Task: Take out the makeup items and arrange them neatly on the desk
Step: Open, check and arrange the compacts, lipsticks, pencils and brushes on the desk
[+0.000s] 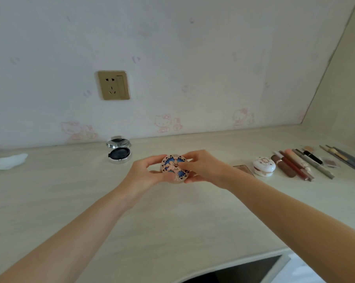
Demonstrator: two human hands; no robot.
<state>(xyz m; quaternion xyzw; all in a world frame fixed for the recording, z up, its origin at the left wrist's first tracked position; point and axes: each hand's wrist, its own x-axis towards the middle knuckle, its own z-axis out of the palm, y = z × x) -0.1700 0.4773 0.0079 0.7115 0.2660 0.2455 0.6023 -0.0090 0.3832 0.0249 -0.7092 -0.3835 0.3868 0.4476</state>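
Here both hands [143, 172] grip a patterned compact [174, 168], closed.

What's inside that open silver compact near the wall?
The open silver compact shows a dark round pad in its base and a mirror in its raised lid. Whatever lies beneath the pad is covered.

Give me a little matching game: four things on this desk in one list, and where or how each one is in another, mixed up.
1. patterned round case
2. silver compact
3. white oval box
4. white tissue

a. far left on the desk
b. held in both hands
c. lying open near the wall
d. closed, beside the row of sticks

Pairs: 1-b, 2-c, 3-d, 4-a
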